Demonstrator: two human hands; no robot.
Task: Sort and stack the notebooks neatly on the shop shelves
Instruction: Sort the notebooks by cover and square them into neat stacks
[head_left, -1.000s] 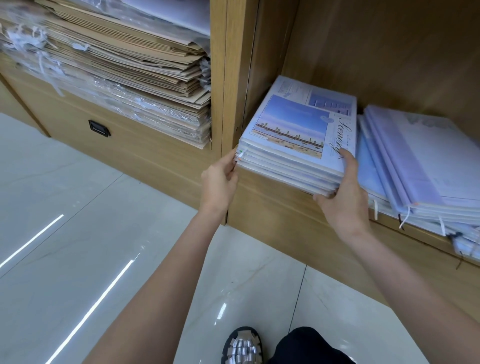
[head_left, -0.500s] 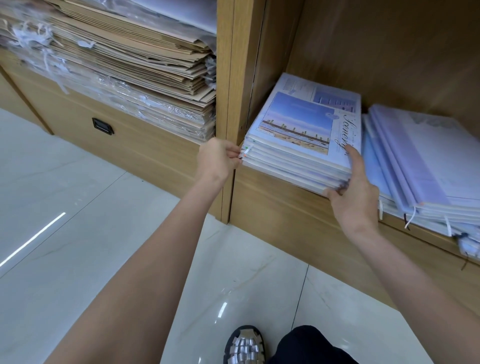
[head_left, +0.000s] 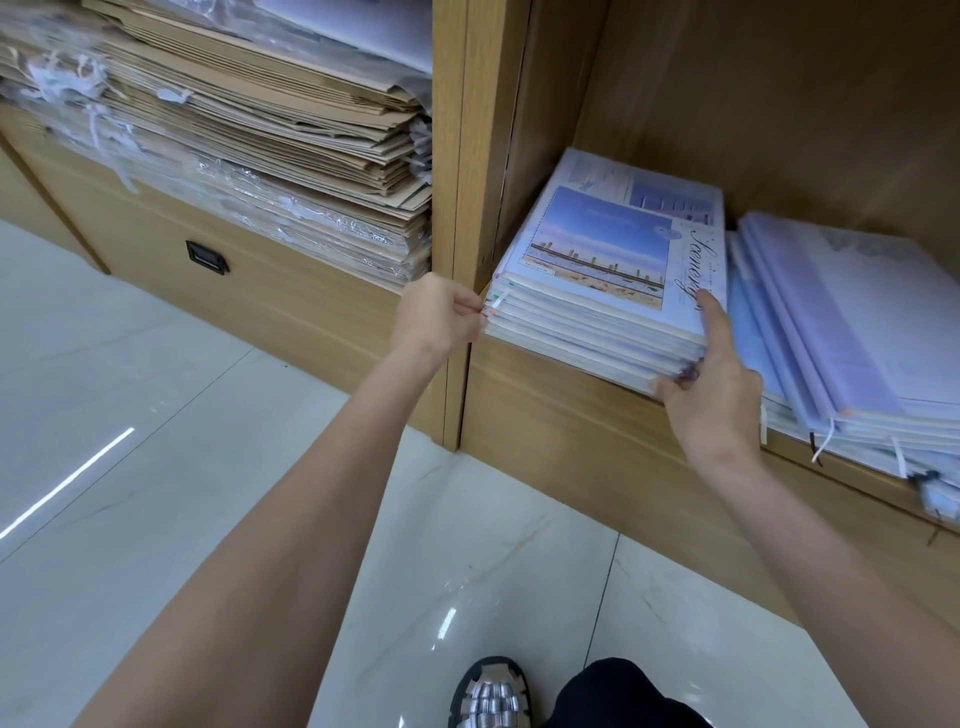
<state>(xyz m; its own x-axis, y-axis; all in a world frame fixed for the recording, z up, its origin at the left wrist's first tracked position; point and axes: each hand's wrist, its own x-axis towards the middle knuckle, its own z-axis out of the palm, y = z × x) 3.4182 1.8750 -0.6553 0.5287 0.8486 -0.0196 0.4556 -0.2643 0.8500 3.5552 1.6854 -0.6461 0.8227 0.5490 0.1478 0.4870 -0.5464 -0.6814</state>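
I see the notebook stack (head_left: 602, 280) on the shelf (head_left: 571, 410), against its left wall. My left hand (head_left: 436, 317) pinches its near-left corner; my right hand (head_left: 711, 384) grips its near-right corner.

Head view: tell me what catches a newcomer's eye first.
A stack of notebooks with a blue seaside cover sits in the right shelf bay, the left hand at its left corner and the right hand at its right edge. Brown paper bags fill the left bay.
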